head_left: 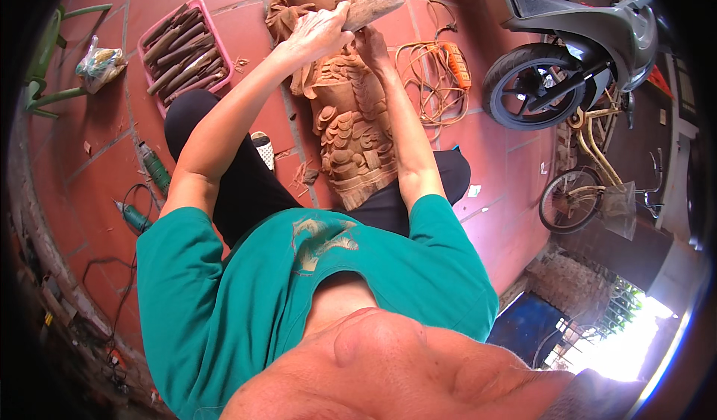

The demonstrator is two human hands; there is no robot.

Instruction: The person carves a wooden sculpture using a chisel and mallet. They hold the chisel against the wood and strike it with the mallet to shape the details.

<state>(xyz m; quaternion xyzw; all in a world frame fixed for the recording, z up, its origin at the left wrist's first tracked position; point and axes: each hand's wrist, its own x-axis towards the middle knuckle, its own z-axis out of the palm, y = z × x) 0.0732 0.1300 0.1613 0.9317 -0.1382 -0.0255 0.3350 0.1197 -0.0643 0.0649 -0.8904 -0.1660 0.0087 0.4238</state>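
Note:
A long carved wooden sculpture (351, 132) with layered relief lies between my legs, stretching away from me. Above its far part, my left hand (321, 33) is closed around a worn wooden club (376, 8), whose thick end points to the right. Just below the club, my right hand (372, 48) is held close against the carving with its fingers curled. The club and my left hand partly cover those fingers, so what they grip is hidden.
To the left, a pink tray (225, 78) holds several dark chisel-like tools. Green power tools (154, 168) lie nearer me. An orange power strip (457, 65) with coiled cable sits right of the carving. Beyond stand a motorbike (534, 84) and bicycle (571, 200); a green chair (46, 61) is far left.

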